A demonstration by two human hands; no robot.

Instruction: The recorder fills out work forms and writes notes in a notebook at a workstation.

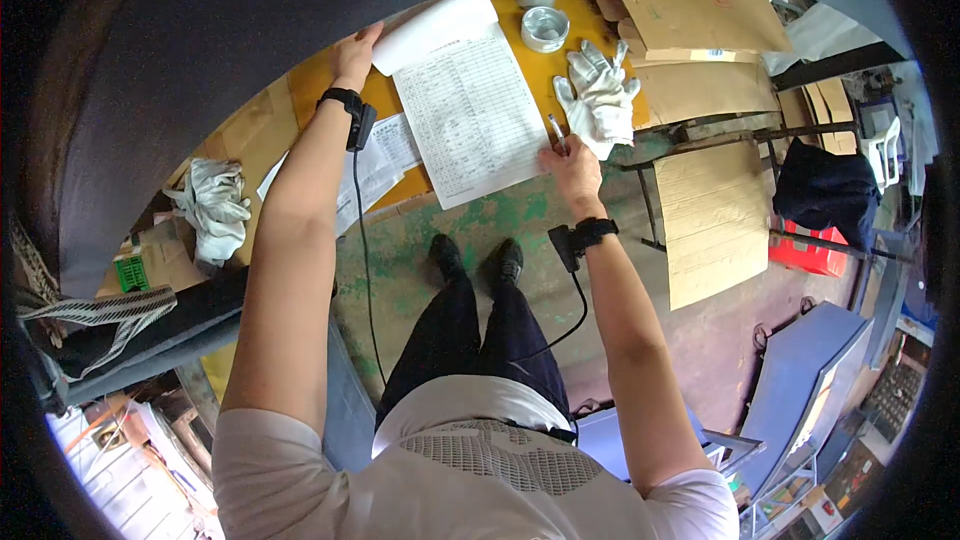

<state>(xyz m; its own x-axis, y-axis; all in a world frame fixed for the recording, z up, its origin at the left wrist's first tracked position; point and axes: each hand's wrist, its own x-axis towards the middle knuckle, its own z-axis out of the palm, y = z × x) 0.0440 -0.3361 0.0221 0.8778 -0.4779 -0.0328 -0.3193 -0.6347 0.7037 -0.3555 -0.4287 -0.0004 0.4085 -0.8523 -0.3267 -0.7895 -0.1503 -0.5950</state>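
A printed form with a ruled table (470, 110) lies on the yellow-brown tabletop (568, 2), overhanging its near edge. Its upper page (440, 28) is curled back. My left hand (355, 58) is closed at the left edge of that curled page, its fingertips partly hidden. At the form's lower right corner, my right hand (574, 176) is closed around a pen (556, 130), touching the paper. White work gloves (602, 98) lie just beyond my right hand. Two round silvery metal parts (545, 28) stand behind the form.
More printed sheets (380, 162) lie under my left forearm. A crumpled white cloth or glove (216, 208) sits farther left, near a small green box (131, 273). Cardboard boxes (695, 10) fill the back right; a cardboard sheet (710, 225) hangs at right. Cables run from both wrist straps.
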